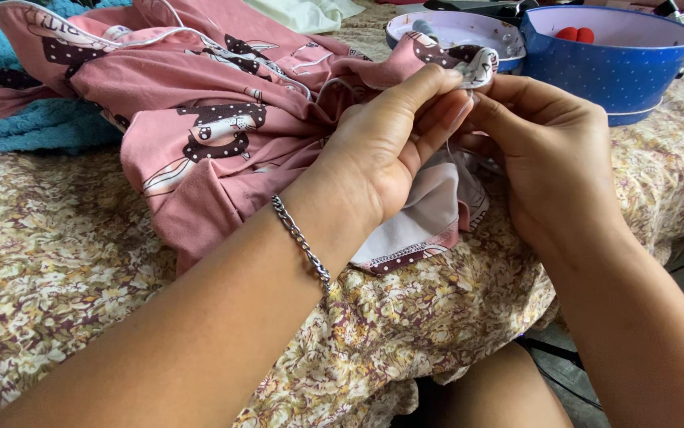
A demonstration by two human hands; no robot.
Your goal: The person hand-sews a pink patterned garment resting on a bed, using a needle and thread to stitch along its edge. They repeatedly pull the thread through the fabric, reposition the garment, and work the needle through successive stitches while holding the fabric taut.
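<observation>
A pink garment (199, 119) with dark cartoon prints and white piping lies bunched on a floral cloth. My left hand (382, 150), a silver chain on its wrist, pinches a fold of the garment's edge between thumb and fingers. My right hand (548, 150) meets it from the right, fingertips closed on the same bunched edge (477, 63), where the pale inside of the fabric shows. Whether a needle or thread sits between the fingers cannot be told.
The floral cloth (72, 261) covers the surface. A blue dotted tin (619, 55) with red items inside stands at the back right, its lid (453, 32) beside it. Blue towelling (33, 127) lies at the left.
</observation>
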